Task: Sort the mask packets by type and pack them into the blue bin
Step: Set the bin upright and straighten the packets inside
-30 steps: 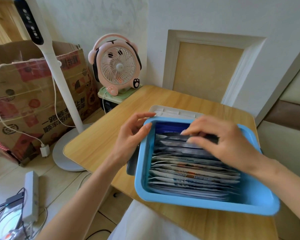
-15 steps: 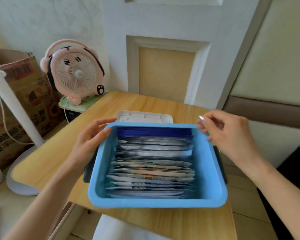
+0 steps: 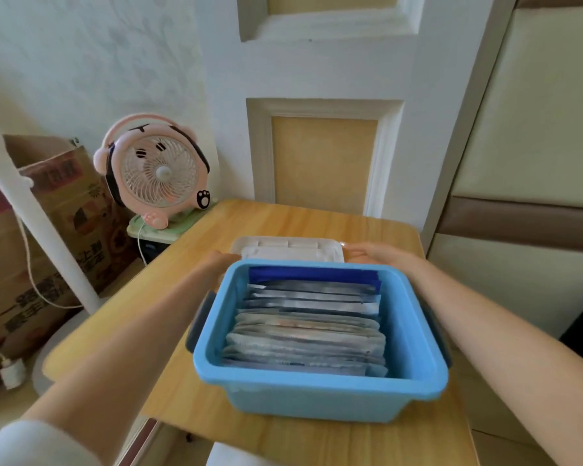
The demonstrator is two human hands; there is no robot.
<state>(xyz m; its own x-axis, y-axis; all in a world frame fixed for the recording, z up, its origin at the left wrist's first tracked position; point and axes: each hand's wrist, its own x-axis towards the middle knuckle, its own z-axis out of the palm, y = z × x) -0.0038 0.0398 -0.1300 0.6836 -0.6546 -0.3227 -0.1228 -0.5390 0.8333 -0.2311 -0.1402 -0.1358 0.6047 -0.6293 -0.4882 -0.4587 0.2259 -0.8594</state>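
Note:
The blue bin (image 3: 317, 388) stands on the wooden table (image 3: 283, 216) right in front of me. Mask packets (image 3: 307, 334) stand upright in it in a tight row: dark blue ones (image 3: 313, 275) at the far wall, then silvery grey ones, then pale printed ones toward me. Behind the bin lies a white lid (image 3: 290, 248), flat on the table. My left hand (image 3: 221, 260) is at the lid's left end with its fingers curled on the edge, partly hidden by the bin's rim. At the right end, my right hand (image 3: 371, 255) has its fingertips on the corner.
A pink desk fan (image 3: 159, 173) sits on a green stand just off the table's far left corner. Left of it are a white lamp pole (image 3: 44, 237) and a cardboard box (image 3: 48, 230). A panelled white door rises behind the table, and a padded wall runs along the right.
My right hand has come out of the packets and both hands have left the bin's sides, moving past it to the ends of the white lid. My view has swung to the right.

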